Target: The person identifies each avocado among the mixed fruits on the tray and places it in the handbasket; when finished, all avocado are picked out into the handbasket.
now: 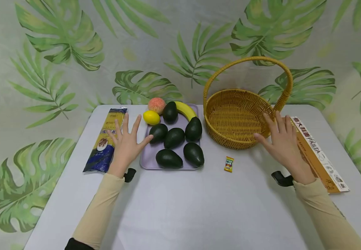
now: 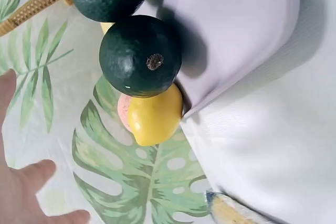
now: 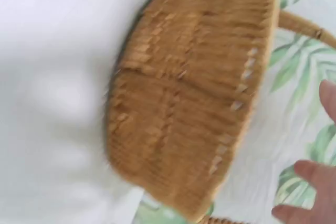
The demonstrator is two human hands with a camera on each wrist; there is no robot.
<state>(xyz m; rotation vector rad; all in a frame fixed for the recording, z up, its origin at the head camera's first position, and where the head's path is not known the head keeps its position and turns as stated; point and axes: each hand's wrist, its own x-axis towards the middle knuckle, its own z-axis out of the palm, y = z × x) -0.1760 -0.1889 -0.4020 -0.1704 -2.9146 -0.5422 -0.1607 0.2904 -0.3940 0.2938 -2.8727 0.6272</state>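
Note:
With fingers spread, my left hand (image 1: pixel 125 147) hovers between a blue and yellow plastic packet (image 1: pixel 105 139) and a lilac tray (image 1: pixel 146 165). Several dark green avocados (image 1: pixel 174 138) lie on that tray, along with a banana (image 1: pixel 185 110). A lemon (image 1: pixel 151 117) and a peach (image 1: pixel 157 105) sit at its far left corner; the left wrist view shows the lemon (image 2: pixel 156 115) close up. My right hand (image 1: pixel 283 147), also spread and holding nothing, is over the right side of a woven basket (image 1: pixel 236 114) and left of a pasta box (image 1: pixel 321 158). Whether it touches the basket is unclear.
A small yellow and green wrapped snack (image 1: pixel 228 164) lies on the white table (image 1: pixel 205 208) in front of the basket. The basket's tall arched handle (image 1: pixel 249 59) rises above its rim. A leaf-patterned cloth (image 1: pixel 186 41) hangs behind the table.

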